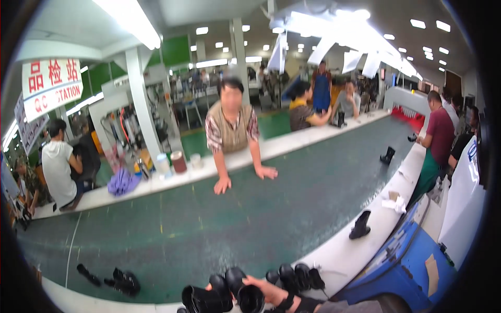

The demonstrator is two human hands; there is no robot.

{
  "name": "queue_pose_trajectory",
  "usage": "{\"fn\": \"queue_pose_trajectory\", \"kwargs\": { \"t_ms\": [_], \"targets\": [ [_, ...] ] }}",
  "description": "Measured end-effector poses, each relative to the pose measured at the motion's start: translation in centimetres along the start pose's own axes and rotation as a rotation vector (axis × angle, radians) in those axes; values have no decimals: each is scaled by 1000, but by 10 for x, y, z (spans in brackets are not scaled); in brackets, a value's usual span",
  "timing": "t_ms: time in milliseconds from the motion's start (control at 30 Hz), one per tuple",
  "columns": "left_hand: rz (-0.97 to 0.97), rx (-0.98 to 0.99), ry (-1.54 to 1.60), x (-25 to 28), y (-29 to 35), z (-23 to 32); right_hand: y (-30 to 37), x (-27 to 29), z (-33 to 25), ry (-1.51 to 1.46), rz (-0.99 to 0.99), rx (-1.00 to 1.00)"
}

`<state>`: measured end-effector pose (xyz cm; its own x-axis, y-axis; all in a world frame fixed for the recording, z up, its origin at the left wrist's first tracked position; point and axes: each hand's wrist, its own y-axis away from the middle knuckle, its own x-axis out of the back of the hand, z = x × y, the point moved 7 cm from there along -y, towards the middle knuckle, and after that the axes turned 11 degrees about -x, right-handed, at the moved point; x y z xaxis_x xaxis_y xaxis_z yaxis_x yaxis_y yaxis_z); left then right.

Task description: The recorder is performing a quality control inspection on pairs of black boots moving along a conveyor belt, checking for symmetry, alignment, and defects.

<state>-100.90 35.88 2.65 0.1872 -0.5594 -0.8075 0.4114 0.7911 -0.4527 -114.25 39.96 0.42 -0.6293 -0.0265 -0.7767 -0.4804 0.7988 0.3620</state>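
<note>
Two black boots are held up side by side at the lower edge, their openings turned toward me. My right hand (pixel 269 291) is closed around the right boot (pixel 250 298), its fingers along the boot's outer side. Next to it is the left boot (pixel 201 300). Of my left hand (pixel 209 287) only a small patch of skin shows against this boot; the rest is hidden behind it. Several more black boots (pixel 288 277) stand close together on the white ledge, just right of my right hand.
A wide green conveyor belt (pixel 198 229) curves past me, with black boots (pixel 124 281) lying at its left. Another boot (pixel 360 225) stands on the white ledge (pixel 329 255). Across the belt a person (pixel 229 125) leans on both hands. A blue bin (pixel 386 271) is at right.
</note>
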Motion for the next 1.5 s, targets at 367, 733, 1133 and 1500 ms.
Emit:
{"fn": "queue_pose_trajectory", "kwargs": {
  "t_ms": [367,733,1133,1500],
  "targets": [
    [640,5,-48,43,-10,-2,-9,8,-31,-15,-57,146],
    [762,-90,49,17,5,7,15,1,-49,-323,-52,350],
    [695,-163,-126,20,1,11,-2,8,-44,-307,108,468],
    [836,-149,-143,38,21,9,-7,14,-20,-303,199,444]
  ]
}}
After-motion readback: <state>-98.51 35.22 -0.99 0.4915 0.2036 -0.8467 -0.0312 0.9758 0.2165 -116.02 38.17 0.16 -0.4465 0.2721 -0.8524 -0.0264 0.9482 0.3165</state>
